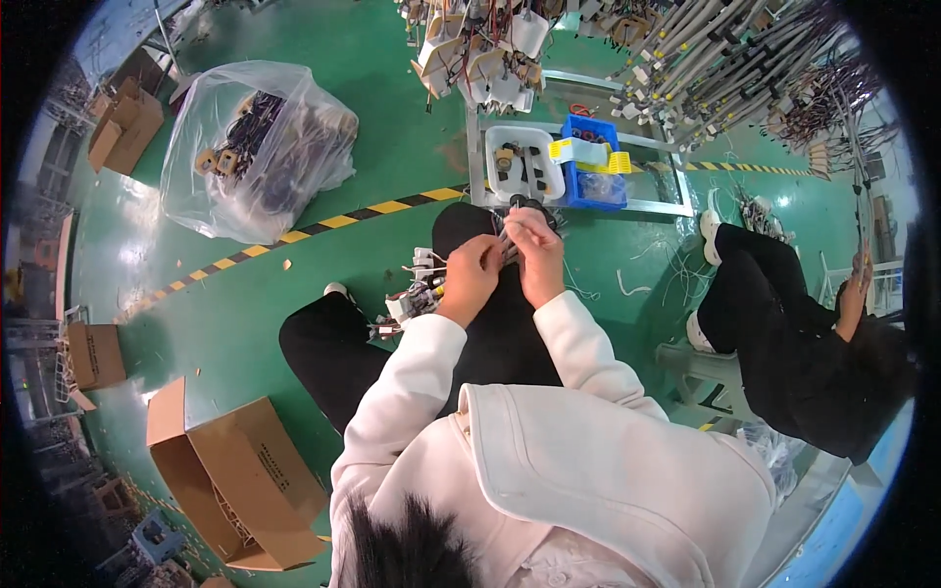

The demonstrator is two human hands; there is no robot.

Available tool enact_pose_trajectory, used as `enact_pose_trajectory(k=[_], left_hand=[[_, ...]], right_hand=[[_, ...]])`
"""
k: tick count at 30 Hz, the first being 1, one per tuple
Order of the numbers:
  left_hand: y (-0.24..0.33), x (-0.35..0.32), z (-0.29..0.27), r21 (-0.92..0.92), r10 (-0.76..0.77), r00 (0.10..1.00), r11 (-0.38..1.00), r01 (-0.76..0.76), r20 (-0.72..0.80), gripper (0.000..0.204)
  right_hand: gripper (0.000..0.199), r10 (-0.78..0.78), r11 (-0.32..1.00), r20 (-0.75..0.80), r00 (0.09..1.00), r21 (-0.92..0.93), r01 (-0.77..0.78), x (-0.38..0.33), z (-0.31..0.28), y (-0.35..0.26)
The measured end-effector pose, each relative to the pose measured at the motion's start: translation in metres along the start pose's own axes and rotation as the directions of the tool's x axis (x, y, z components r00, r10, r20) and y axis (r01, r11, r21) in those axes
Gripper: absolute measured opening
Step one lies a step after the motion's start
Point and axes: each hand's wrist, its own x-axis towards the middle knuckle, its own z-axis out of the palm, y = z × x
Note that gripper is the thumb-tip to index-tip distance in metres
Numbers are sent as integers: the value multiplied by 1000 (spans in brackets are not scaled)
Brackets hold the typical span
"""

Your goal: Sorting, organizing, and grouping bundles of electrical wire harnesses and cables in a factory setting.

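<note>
My left hand (470,279) and my right hand (538,257) meet over my lap, fingers closed on a grey cable harness. White connectors (400,308) at the harness's near end stick out to the left of my left wrist, above my thigh. Past my fingertips, a dark end (529,203) of the bundle shows just in front of the trays. My fingers cover the stretch of cable between them, so its detail there is hidden. A white tray (491,186) with small dark and tan parts stands just beyond the hands.
Blue bins (596,200) stand beside the tray on a metal frame (647,207). Cable bundles (725,73) hang above it. A plastic bag of parts (338,181) lies front left, an open carton (260,470) near left. A co-worker (833,382) sits at right, near a stool (701,365).
</note>
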Motion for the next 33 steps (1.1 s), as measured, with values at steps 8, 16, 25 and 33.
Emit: enact_pose_trajectory(k=[8,16,25,33], left_hand=[[6,1,-27,-105,45,946,994,-11,322,13],[3,6,-30,-210,-233,899,922,325,372,14],[3,23,-41,-177,-127,806,945,276,578,17],[8,33,-50,-108,-33,740,984,143,672,15]], right_hand=[[11,-43,854,207,977,-500,143,5,5,-14],[21,-179,420,545,819,-711,564,0,8,-44],[6,-188,246,625,758,-717,652,-42,-16,-55],[25,239,772,484,842,-620,137,-7,-30,-44]])
